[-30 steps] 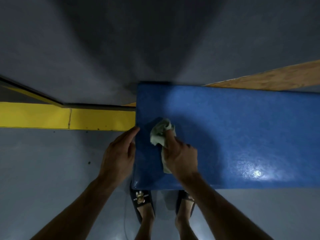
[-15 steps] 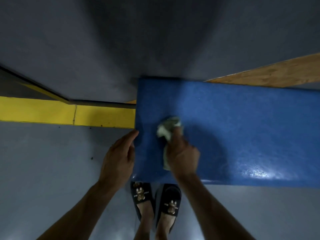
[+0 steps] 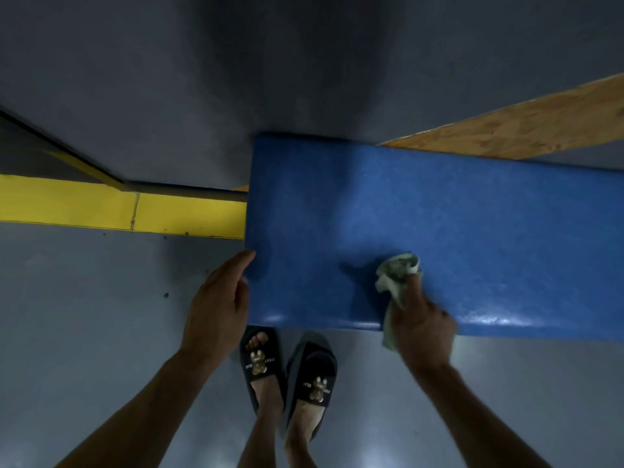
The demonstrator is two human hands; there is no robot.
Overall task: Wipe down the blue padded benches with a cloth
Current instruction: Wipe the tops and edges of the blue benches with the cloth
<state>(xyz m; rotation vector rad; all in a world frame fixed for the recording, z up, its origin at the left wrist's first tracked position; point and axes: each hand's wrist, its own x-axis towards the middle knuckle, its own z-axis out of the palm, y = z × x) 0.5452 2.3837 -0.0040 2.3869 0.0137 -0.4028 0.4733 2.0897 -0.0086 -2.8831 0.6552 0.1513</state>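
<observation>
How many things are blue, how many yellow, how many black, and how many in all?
Blue: 1, the padded bench
Yellow: 1, the floor stripe
Black: 2, the left slipper and the right slipper
Total: 4

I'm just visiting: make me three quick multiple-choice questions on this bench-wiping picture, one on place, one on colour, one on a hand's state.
1. Where is the cloth?
A. on the floor
B. on the bench near its front edge
C. on the yellow strip

2. What colour is the bench pad?
A. red
B. green
C. blue

3. What does the left hand do?
A. rests flat against the bench's end
B. grips the cloth
C. hangs idle

Answers: 1 B, the right hand holds it there; 2 C, the pad is plainly blue; 3 A, straight fingers lie along the edge.
</observation>
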